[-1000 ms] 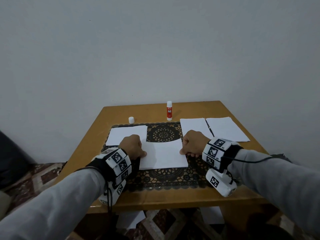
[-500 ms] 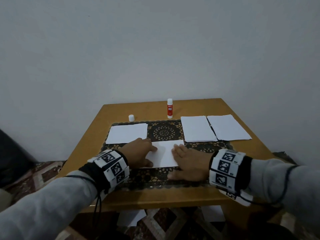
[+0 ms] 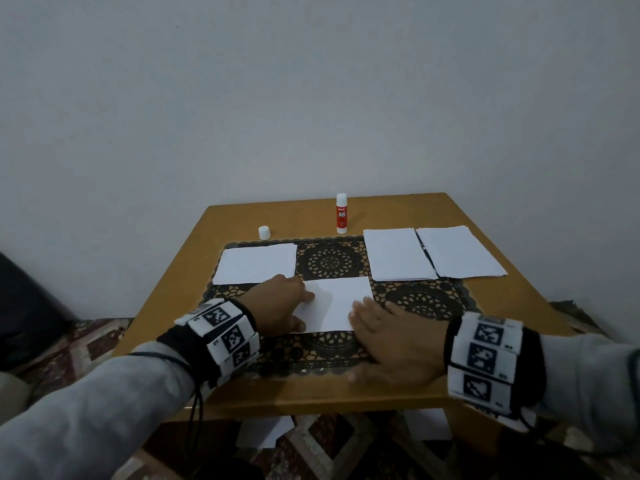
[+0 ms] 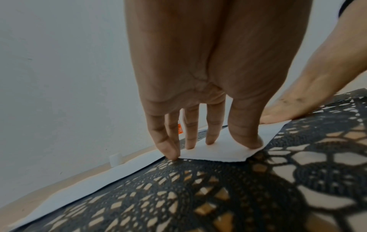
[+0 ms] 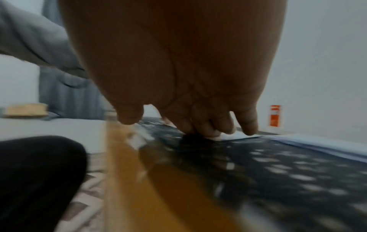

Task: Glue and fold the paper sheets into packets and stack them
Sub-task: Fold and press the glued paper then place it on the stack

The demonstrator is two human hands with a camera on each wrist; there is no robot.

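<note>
A folded white paper sheet (image 3: 337, 303) lies on the black lace mat (image 3: 329, 261) in the middle of the table. My left hand (image 3: 277, 303) presses its left end with straight fingers (image 4: 210, 138); the thumb sits on the near corner of the sheet (image 4: 218, 152). My right hand (image 3: 388, 330) lies flat on the mat, palm down, with its fingertips (image 5: 248, 128) on the sheet's right near part (image 5: 238, 136). The right wrist view is blurred. Neither hand grips anything.
A red-and-white glue stick (image 3: 341, 213) stands uncapped at the back, its cap (image 3: 264, 232) to the left. A white packet stack (image 3: 256, 268) lies at the mat's left. Two stacks of plain sheets (image 3: 398, 259) (image 3: 457, 251) lie at the right. The table edge (image 3: 311, 393) runs close below my wrists.
A second ago both hands pinched the near edge of the flat sheet. The sheet has since been folded over to half its depth, and both hands now press it flat.
</note>
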